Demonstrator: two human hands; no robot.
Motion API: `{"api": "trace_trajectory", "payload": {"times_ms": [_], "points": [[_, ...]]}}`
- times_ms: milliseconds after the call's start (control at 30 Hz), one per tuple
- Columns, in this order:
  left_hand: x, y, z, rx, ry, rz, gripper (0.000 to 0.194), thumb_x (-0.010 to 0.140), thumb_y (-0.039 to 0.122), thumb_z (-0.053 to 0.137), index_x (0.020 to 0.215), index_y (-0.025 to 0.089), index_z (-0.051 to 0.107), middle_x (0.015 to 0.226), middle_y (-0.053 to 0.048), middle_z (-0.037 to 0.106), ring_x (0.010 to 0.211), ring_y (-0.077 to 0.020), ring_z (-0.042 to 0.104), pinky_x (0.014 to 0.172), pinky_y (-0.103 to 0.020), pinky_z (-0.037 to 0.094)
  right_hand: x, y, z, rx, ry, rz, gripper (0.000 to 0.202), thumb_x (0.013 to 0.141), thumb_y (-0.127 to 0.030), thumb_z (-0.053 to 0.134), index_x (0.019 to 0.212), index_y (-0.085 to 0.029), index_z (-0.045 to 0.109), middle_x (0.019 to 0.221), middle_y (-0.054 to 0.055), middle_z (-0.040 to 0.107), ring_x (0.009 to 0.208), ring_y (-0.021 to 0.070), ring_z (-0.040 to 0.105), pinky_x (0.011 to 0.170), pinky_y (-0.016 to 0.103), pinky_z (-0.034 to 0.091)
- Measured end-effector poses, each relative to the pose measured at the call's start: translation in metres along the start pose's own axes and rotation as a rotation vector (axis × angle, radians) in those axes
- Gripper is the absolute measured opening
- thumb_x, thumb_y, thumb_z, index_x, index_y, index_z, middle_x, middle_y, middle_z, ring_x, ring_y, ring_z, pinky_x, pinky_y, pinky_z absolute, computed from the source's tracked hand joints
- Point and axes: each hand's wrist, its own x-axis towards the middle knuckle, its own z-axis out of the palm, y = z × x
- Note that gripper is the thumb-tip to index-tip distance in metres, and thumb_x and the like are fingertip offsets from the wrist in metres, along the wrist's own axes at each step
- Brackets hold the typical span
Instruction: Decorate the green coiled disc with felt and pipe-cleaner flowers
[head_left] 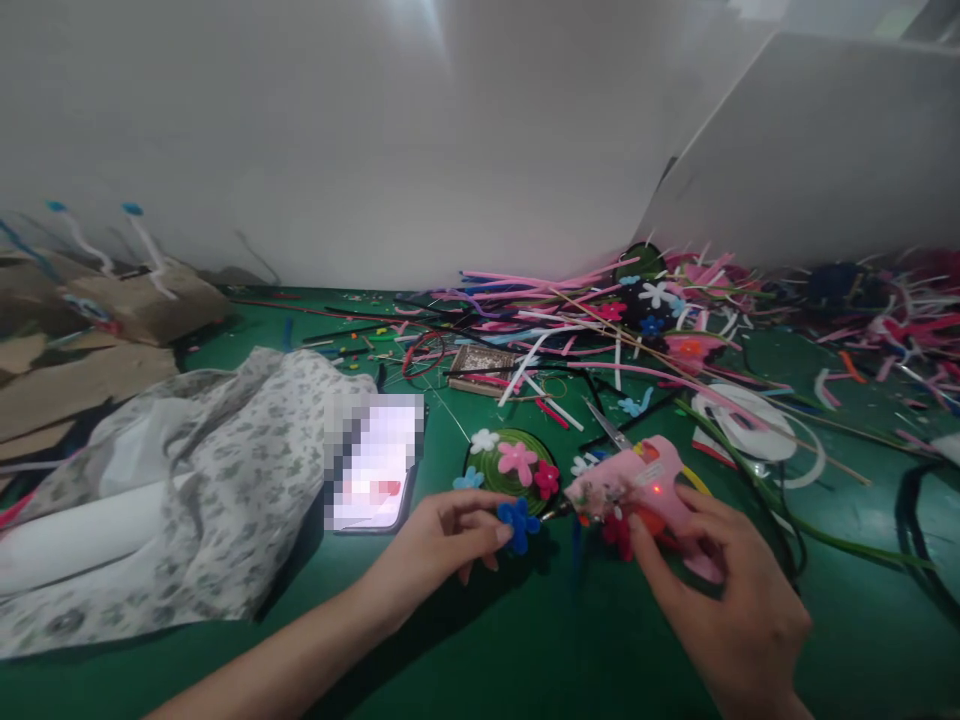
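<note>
Head view: what's the big stuff?

Green table (540, 650). Patterned cloth (247, 470) on the left, loose pile of fuzzy stems (525, 285) toward the back. Phone (382, 470) lies between cloth and work area, screen lit.

Hands?

Apart, both occupied. Right hand (742, 590) grips a pink glue gun (671, 470), red light on, nozzle aimed across at the left hand (435, 545). Can't tell if the trigger is pressed.

And the round part?

Green coiled disc (487, 468) sits on the table, just beyond the left fingers, left of the gun. Neither hand seems to hold it.

How far along is it?

Partly decorated, I'd say. White flower (484, 441), pink flower (517, 460) and crimson flower (547, 480) lie on it. Light blue flower (468, 480) is at its near left edge; can't tell if attached. Same for glue under the others.

What's off it?

Blue flower (517, 527). Pinched between left thumb and fingers, in front of the disc, nozzle tip right by it. Contact or fresh glue: can't tell. Dark red flower (618, 535) is below the gun, also off the disc.
</note>
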Motion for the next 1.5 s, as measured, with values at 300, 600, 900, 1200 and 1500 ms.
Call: {"api": "trace_trajectory", "payload": {"times_ms": [300,600,900,1200,1500], "points": [[0.001,-0.005,-0.001,-0.050,-0.023,-0.045,0.046,0.068,0.031,0.081,0.110,0.018,0.070,0.073,0.002,0.067,0.058,-0.0082,0.060,0.042,-0.013,0.038,-0.007,-0.004,0.006,0.017,-0.058,-0.047,0.026,0.076,-0.025,0.077,0.081,-0.017,0.052,0.092,0.008,0.070,0.078,0.0151,0.067,0.060,0.022,0.049],[0.002,-0.006,-0.002,-0.029,-0.016,-0.042,0.038,0.069,0.031,0.080,0.103,0.017,0.071,0.070,0.002,0.067,0.058,-0.0081,0.061,0.042,-0.013,0.039,-0.007,-0.007,0.006,0.024,-0.077,-0.080,0.029,0.077,-0.021,0.077,0.074,-0.017,0.048,0.091,0.009,0.072,0.069,0.0117,0.064,0.057,0.022,0.046],[0.004,-0.008,-0.001,-0.029,-0.017,-0.037,0.034,0.067,0.031,0.080,0.096,0.015,0.071,0.068,0.001,0.067,0.055,-0.0082,0.059,0.042,-0.014,0.038,-0.003,-0.008,0.001,0.000,-0.030,-0.173,0.035,0.071,-0.010,0.080,0.069,-0.018,0.046,0.088,0.010,0.073,0.067,0.0130,0.066,0.062,0.023,0.050],[0.004,-0.008,-0.002,-0.047,-0.033,-0.023,0.036,0.066,0.033,0.081,0.095,0.015,0.072,0.067,0.001,0.066,0.054,-0.0080,0.056,0.042,-0.015,0.037,-0.003,-0.009,-0.004,-0.053,0.018,-0.242,0.041,0.064,-0.013,0.085,0.069,-0.018,0.044,0.090,0.011,0.073,0.074,0.0188,0.069,0.065,0.026,0.052],[0.000,-0.001,-0.001,-0.038,-0.021,-0.050,0.039,0.064,0.035,0.082,0.096,0.015,0.071,0.069,0.000,0.067,0.056,-0.0097,0.058,0.043,-0.017,0.039,-0.009,0.056,0.008,-0.271,-0.095,0.228,0.037,0.081,-0.057,0.062,0.078,-0.021,0.051,0.086,0.006,0.070,0.066,0.0212,0.065,0.052,0.029,0.040]]}}
